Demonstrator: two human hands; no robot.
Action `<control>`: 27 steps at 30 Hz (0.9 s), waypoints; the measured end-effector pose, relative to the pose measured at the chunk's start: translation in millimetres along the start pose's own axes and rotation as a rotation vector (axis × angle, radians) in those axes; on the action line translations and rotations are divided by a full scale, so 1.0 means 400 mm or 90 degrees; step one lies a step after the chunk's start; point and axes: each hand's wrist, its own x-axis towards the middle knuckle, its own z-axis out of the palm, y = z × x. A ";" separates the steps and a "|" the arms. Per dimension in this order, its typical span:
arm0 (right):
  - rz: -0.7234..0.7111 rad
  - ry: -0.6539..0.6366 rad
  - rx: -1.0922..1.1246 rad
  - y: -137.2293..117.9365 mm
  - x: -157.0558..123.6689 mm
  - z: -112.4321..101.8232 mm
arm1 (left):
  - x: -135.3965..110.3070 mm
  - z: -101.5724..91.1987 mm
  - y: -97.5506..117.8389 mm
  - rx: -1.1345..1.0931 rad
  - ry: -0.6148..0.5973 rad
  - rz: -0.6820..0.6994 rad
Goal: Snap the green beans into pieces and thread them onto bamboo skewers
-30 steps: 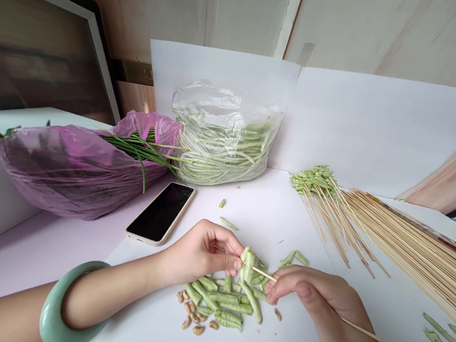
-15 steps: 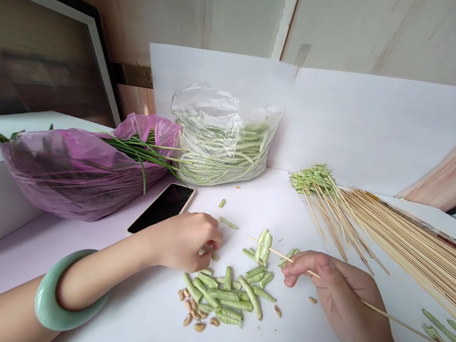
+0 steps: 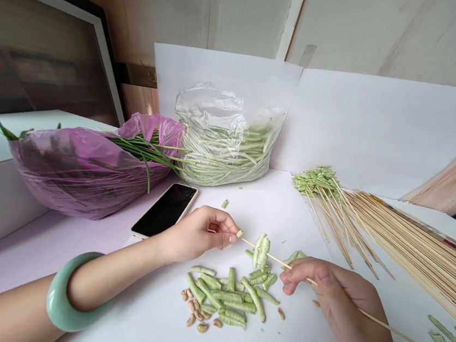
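Observation:
My right hand (image 3: 325,286) is shut around a long bamboo skewer (image 3: 395,328), whose pointed end reaches left over the table. Several green bean pieces (image 3: 261,251) are threaded on the skewer near that tip. My left hand (image 3: 200,235) pinches a small green bean piece (image 3: 239,233) close to the skewer's tip, with a small gap between them. Below both hands lies a heap of cut green beans (image 3: 228,297), with tan bean seeds (image 3: 196,311) beside it. A pale green jade bangle (image 3: 70,291) circles my left wrist.
A clear plastic bag of long green beans (image 3: 224,148) and a purple bag with green chives (image 3: 83,171) stand at the back. A black phone (image 3: 165,210) lies left of my hands. Loose bamboo skewers (image 3: 417,242) and a bunch of loaded skewers (image 3: 317,180) lie at right.
My left hand has risen from the table and moved right to the skewer tip, holding a small bean piece. My right hand and the skewer have shifted only slightly.

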 end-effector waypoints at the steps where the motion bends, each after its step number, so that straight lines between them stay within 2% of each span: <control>1: -0.006 0.000 -0.002 -0.001 -0.001 0.002 | 0.001 0.004 -0.002 -0.065 0.011 -0.017; 4: -0.040 0.000 -0.003 -0.005 -0.002 0.005 | -0.004 0.016 0.001 -0.168 0.034 -0.054; 8: -0.063 -0.007 -0.008 -0.004 -0.004 0.002 | -0.011 0.025 0.013 -0.224 0.026 -0.073; 19: -0.069 -0.012 -0.042 -0.006 -0.007 0.005 | -0.005 0.022 0.003 -0.255 0.029 -0.092; 27: -0.084 -0.047 -0.075 -0.006 -0.010 0.014 | -0.013 0.040 0.001 -0.312 0.019 -0.126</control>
